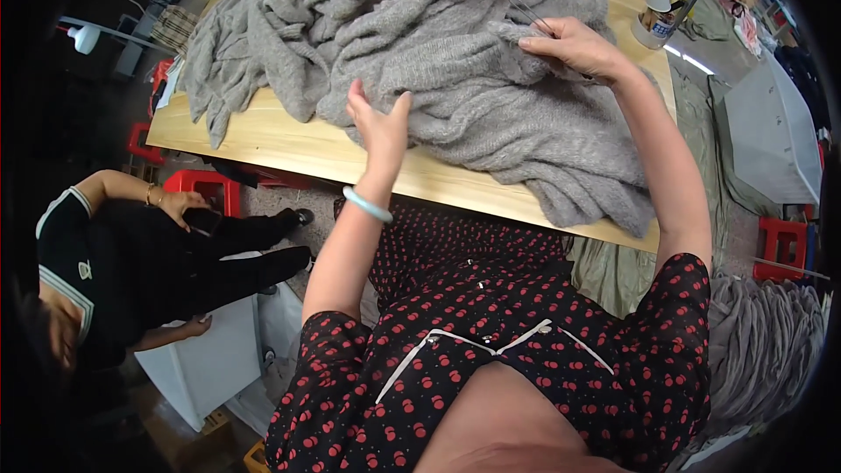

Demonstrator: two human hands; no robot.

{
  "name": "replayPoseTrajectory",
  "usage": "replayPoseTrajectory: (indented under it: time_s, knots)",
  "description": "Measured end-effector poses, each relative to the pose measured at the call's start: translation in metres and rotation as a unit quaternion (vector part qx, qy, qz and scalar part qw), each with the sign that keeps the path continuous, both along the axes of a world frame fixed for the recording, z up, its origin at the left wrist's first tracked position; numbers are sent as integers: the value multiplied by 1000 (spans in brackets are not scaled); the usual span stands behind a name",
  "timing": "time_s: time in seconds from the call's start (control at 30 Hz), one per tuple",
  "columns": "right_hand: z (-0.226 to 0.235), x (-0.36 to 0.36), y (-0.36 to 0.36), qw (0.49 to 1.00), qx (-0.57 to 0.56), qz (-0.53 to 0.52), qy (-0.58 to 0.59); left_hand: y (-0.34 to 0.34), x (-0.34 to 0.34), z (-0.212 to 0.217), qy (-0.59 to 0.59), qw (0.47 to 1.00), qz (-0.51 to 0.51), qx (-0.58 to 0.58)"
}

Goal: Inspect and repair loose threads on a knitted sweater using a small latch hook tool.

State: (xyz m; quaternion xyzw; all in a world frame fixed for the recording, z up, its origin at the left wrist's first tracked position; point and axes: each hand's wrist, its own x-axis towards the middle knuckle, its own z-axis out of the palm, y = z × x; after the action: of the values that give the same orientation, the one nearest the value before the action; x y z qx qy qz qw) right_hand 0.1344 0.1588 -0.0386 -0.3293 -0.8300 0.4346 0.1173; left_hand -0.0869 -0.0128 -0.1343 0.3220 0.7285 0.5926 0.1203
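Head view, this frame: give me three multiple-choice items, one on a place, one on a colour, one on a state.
1. Where does the grey knit garment lie?
A. On the wooden table
B. On the floor
C. In a white bin

2. What colour is the bangle on the left wrist?
A. Red
B. Pale blue-green
C. Black

3. How is the left hand posed?
A. Clenched in a fist around the knit
B. Flat under the table
C. Open, fingers spread, at the knit's near edge

Answers:
1 A: the knit is heaped across the pale wooden tabletop.
2 B: a light blue-green ring circles the wrist.
3 C: fingers and thumb are apart with nothing gripped, while the right hand pinches a fold of the knit beside a thin metal tool.
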Motion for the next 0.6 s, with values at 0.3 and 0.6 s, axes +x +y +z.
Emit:
replayPoseTrajectory:
  time_s: [0.3, 0.6]
  knots:
    - [24, -81, -92, 987, -10, 141, 78, -13, -12, 89, -517, 757, -397, 45]
    - [29, -65, -114, 988, -26, 27, 152, 3, -33, 94, -506, 754, -417, -33]
